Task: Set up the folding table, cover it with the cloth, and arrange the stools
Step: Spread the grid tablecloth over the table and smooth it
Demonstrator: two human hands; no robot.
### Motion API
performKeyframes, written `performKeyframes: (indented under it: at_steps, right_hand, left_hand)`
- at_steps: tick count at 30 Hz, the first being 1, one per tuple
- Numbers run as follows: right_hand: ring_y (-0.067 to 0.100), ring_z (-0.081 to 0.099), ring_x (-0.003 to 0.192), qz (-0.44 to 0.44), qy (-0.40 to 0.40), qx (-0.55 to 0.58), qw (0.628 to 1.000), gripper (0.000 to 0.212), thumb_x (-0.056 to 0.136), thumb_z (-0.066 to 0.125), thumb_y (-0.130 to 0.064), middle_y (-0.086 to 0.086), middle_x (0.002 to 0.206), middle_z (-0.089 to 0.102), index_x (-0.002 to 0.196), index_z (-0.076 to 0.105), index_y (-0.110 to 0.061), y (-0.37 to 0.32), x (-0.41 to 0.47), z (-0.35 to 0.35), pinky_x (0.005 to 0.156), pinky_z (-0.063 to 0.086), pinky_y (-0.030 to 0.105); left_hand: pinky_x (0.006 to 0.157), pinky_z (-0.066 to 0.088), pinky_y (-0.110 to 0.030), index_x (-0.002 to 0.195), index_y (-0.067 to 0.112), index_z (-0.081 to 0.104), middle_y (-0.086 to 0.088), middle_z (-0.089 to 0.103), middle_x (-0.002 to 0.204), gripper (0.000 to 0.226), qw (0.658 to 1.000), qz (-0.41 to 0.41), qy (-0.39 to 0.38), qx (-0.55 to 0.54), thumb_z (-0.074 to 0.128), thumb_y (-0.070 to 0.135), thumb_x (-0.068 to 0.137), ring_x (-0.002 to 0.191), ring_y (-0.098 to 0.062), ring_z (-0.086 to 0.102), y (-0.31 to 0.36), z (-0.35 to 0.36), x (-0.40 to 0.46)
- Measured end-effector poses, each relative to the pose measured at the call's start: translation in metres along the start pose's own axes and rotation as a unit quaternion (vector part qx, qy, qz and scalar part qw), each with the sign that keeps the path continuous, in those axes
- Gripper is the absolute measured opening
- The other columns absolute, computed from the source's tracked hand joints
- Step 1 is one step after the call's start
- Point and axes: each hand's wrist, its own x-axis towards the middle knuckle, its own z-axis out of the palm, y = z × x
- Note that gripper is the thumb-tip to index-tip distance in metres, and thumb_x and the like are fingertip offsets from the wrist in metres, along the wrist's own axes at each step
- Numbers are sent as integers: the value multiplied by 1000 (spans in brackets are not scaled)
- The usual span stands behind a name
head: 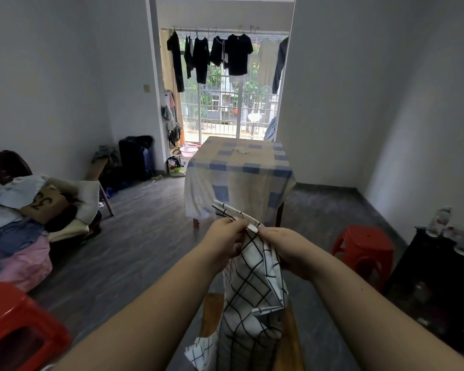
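Below you a wooden tabletop (289,341) waits, and with your left hand (223,241) and right hand (284,250) pinching the checked cloth (252,290) at its top edge, slide them apart to find corners before spreading it.

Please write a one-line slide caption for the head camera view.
Both hands, left hand and right hand, grip a white grid-patterned cloth hanging above a wooden surface.
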Motion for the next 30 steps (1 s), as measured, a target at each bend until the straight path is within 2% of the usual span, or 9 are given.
performKeyframes:
  at_steps: [4,6,11,14,17,20,24,27,30]
  right_hand:
    - [38,61,87,-7,76,91,993,41,100,55,-32,33,101,68,107,68,7,2,0,9,82,46,49]
    - [35,60,82,-19,90,87,992,39,102,51,-28,26,91,66,105,67,7,2,0,13,76,47,45]
    - [16,48,51,-46,51,1,998,32,99,53,-15,7,64,53,67,60,-13,5,-6,31,50,36,26]
    - [24,53,61,-51,29,-36,998,15,90,62,-9,14,72,59,82,64,3,6,-4,42,56,41,33]
    - [20,58,64,-59,44,-98,992,9,85,63,-10,9,75,67,86,71,-8,4,-5,52,59,44,33]
    - [18,55,61,-58,66,-109,990,11,87,64,-18,3,70,66,81,73,-14,2,-5,62,57,41,31]
    - [23,47,63,-56,89,-67,992,32,93,64,-38,12,73,61,86,71,-8,5,-5,75,57,35,35]
    - [19,45,57,-57,95,-71,991,27,94,63,-31,8,70,61,89,72,-6,6,-4,84,50,33,26]
    - [14,59,58,-39,92,-56,993,25,98,59,-28,4,71,69,91,74,-8,3,-3,87,54,45,26]
  left_hand:
    - [46,39,-22,93,15,58,3,62,66,4,996,-62,26,-62,57,13,90,56,-8,57,1,-14,5]
    - [48,36,-23,91,16,59,3,63,69,2,994,-79,29,-64,58,17,92,59,-9,59,0,-22,6]
    - [54,27,-26,78,20,59,6,55,68,16,985,-150,-25,-81,57,25,93,54,-8,50,0,-41,2]
    - [58,30,-25,70,22,61,6,56,63,28,975,-212,-39,-54,64,43,89,55,-8,49,4,-56,4]
    - [62,36,-26,67,20,59,3,52,60,35,965,-256,-64,4,67,49,86,58,-10,48,8,-68,5]
    - [70,42,-30,70,22,65,4,60,65,38,963,-244,-108,31,66,56,85,66,-10,54,13,-77,-1]
    - [63,40,-25,80,25,63,9,52,62,29,964,-199,-120,126,68,53,86,59,-7,45,11,-77,-7]
    - [59,40,-24,84,24,62,12,49,52,16,966,-167,-115,161,66,37,92,49,-5,44,8,-81,-5]
    - [62,47,-28,89,21,67,5,63,68,4,968,-160,-141,133,66,23,92,60,-8,55,7,-97,-6]
